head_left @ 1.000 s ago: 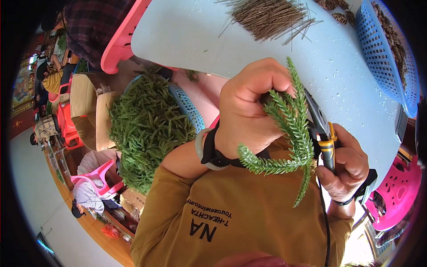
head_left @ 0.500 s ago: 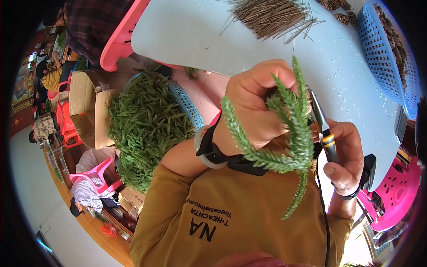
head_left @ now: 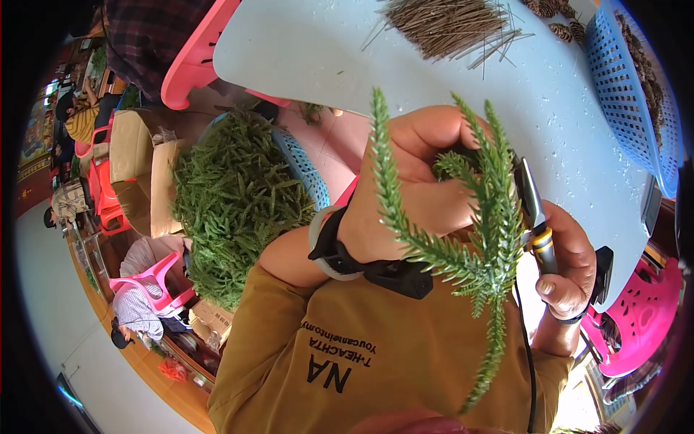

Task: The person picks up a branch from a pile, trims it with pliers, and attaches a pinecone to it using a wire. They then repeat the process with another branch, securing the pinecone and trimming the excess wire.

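Observation:
A green artificial pine sprig, with several needle-covered fronds spreading out, hangs over the front of my mustard shirt. Curled around it is my left hand, whose fingertips are partly hidden by the fronds. My right hand grips pliers with dark metal jaws and grey-and-yellow handles. The pliers' jaws point up, close beside the sprig's right side. Whether they touch the stem is hidden behind the needles.
On the pale blue table lie a heap of thin brown sticks, pine cones and a blue basket. At left, green sprigs fill another basket beside a cardboard box. Pink chairs and other people surround the table.
The sprig has turned in my left hand: its left frond now reaches higher and its lower frond hangs further down. Both hands shift slightly, the pliers moving a little right and down.

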Available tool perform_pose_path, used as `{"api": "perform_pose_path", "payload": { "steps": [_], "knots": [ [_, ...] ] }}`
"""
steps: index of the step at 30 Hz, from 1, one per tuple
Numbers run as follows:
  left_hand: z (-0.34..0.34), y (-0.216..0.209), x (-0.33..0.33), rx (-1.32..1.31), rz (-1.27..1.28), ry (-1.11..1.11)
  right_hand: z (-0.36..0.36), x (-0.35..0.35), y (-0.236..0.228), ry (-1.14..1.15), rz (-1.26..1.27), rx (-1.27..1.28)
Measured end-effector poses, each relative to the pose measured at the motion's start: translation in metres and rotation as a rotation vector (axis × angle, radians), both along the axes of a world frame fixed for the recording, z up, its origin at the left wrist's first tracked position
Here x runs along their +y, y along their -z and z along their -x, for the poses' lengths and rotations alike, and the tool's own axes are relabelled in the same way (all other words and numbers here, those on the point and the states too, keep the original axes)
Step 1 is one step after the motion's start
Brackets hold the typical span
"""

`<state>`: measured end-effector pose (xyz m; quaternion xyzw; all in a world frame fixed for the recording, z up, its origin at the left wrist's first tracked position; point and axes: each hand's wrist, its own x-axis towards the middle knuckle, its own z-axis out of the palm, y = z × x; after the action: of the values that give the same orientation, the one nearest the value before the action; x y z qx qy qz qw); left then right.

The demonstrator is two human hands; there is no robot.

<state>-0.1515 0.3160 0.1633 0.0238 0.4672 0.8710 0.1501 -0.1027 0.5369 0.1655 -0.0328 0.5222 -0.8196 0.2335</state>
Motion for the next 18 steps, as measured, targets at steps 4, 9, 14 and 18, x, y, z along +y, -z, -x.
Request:
{"api": "perform_pose_path", "payload": {
  "steps": [4,9,14,18],
  "knots": [
    [0.005,-0.007,-0.009,-0.081,-0.011,0.110,0.003,0.012,0.005,-0.035,-0.060,0.122],
    [0.004,-0.002,-0.002,-0.126,-0.045,0.048,0.003,0.010,0.008,-0.050,-0.020,0.168],
    [0.006,0.000,-0.003,0.023,0.027,0.095,0.006,0.012,0.007,-0.053,0.005,0.147],
    [0.004,0.003,-0.002,-0.065,-0.074,0.097,0.005,0.010,0.007,-0.069,0.025,0.066]
  ]
}}
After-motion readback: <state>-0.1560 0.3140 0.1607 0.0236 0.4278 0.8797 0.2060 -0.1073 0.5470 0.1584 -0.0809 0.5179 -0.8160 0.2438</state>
